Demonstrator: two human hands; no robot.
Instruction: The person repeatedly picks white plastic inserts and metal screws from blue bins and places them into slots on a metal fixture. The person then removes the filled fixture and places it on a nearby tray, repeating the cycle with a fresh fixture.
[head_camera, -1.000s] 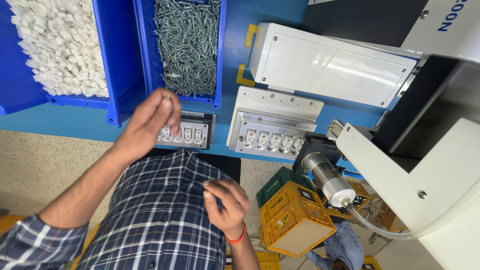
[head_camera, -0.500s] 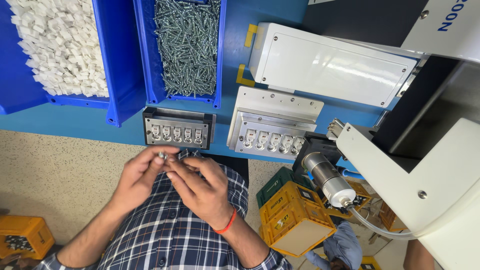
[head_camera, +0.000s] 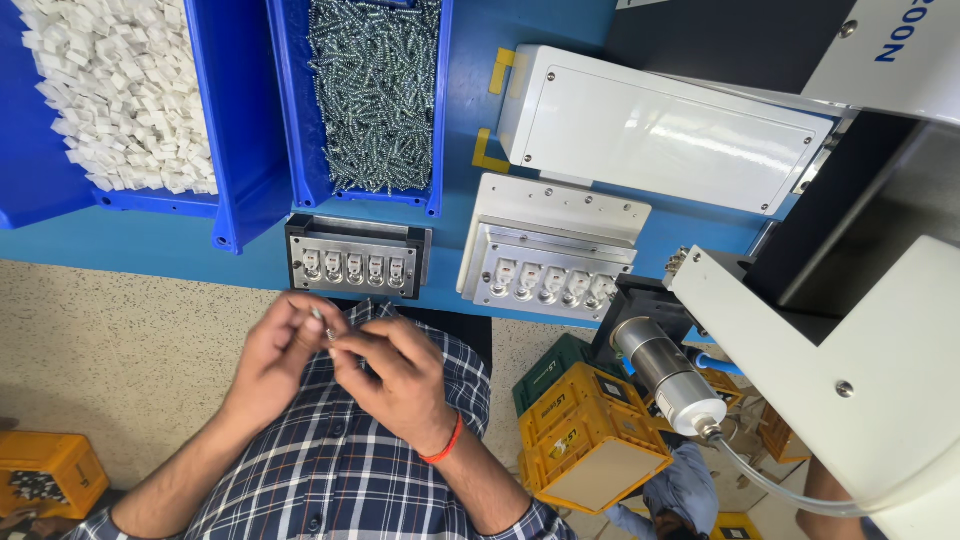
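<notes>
Silver screw (head_camera: 322, 322), small and partly hidden, sits pinched between the fingertips of the left hand (head_camera: 272, 352) and the right hand (head_camera: 398, 378), both closed on it, just below the dark fixture (head_camera: 358, 256) holding white parts. Above on the blue bench (head_camera: 150, 255) stand a bin of screws (head_camera: 372, 95) and a bin of white pieces (head_camera: 120, 95).

- Screws (head_camera: 375, 90) in the blue bin: shiny metal.
- Blue bin (head_camera: 245, 150): smooth, glossy plastic.
- White pieces (head_camera: 125, 90), far left: matt plastic.
- Fixture (head_camera: 358, 258): dull grey metal.
- White cover (head_camera: 660, 130): smooth painted metal, slight sheen.
- Shirt (head_camera: 340, 470): checked woven cloth.
</notes>
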